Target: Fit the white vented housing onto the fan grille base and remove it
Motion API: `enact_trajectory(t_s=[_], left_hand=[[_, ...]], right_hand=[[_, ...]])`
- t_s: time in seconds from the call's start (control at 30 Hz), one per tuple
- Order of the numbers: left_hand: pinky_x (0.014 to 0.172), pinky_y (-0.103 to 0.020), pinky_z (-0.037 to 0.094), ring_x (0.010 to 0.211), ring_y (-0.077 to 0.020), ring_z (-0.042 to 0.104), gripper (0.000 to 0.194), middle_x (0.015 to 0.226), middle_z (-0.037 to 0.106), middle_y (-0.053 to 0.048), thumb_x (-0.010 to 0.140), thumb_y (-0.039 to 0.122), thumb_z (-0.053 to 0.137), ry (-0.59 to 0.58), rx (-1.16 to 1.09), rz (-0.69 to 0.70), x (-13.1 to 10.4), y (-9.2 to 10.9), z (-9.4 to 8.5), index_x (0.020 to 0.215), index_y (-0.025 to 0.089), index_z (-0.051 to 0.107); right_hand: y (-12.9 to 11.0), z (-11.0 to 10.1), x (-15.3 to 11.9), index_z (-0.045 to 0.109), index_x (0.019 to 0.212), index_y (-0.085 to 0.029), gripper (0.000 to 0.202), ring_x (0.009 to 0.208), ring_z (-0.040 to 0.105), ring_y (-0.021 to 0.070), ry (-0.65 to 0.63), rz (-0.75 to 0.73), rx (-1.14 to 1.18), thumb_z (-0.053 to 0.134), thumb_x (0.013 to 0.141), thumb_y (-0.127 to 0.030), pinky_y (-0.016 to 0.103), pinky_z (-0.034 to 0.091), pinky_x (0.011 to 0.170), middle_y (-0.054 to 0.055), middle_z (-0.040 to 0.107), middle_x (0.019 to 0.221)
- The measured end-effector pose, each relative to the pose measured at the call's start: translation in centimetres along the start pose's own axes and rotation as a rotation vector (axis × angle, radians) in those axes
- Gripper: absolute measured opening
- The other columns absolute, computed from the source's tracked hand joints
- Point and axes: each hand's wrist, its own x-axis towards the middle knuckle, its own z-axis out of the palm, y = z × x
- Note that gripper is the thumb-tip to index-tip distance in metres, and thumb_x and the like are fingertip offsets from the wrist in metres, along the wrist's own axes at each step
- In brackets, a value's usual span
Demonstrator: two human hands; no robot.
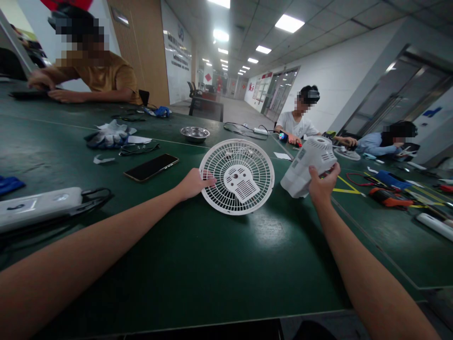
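My left hand (194, 183) grips the left rim of a round white fan grille (264, 175), its thumb over the front and the other fingers behind. The grille is tilted up above the green table, with its solid, slotted centre facing me. To its right, my right hand (323, 182) is closed around a white plastic fan motor housing (306, 163), a bulky part with vent slots near its top. The housing is held tilted, apart from the grille. Part of the right hand's grip is hidden behind the housing.
A black phone (151, 167), a steel bowl (195, 134) and gloves (109, 134) lie beyond my left arm. A white power strip (40, 208) sits at far left. An orange multimeter (389, 197) lies right. Several people sit around the green table (212, 274).
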Motion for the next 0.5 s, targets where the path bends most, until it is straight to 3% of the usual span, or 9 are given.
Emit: enact_trajectory(t_s=[0.27,0.37,0.5], left_hand=[[0.083,-0.041,0.055,0.084,-0.0236,0.071,0.025,0.09,0.075,-0.007,0.088,0.041,0.067,-0.012,-0.035,-0.038,0.1,0.0,0.0,0.085,0.017,0.072],[0.082,-0.04,0.055,0.084,-0.0232,0.071,0.025,0.09,0.076,-0.007,0.089,0.041,0.067,-0.012,-0.045,-0.042,0.1,0.0,0.1,0.086,0.017,0.072],[0.082,-0.039,0.053,0.081,-0.0222,0.071,0.025,0.086,0.075,-0.006,0.089,0.04,0.066,0.001,0.009,-0.01,0.2,-0.1,0.1,0.083,0.016,0.072]], right_hand=[[-1.5,-0.4,-0.9,0.042,0.147,-0.016,0.092,0.128,0.051,0.0351,0.08,-0.267,-0.185,0.08,0.069,-0.047,0.055,0.039,0.11,0.017,0.055,0.138],[-3.4,0.2,-2.3,0.041,0.148,-0.016,0.092,0.124,0.055,0.0332,-0.001,-0.303,-0.119,0.079,0.071,-0.049,0.051,0.045,0.104,0.016,0.055,0.138],[-5.5,1.7,-4.7,0.049,0.141,-0.018,0.083,0.112,0.059,0.032,-0.216,-0.308,-0.105,0.078,0.07,-0.051,0.049,0.049,0.095,0.015,0.06,0.131]])
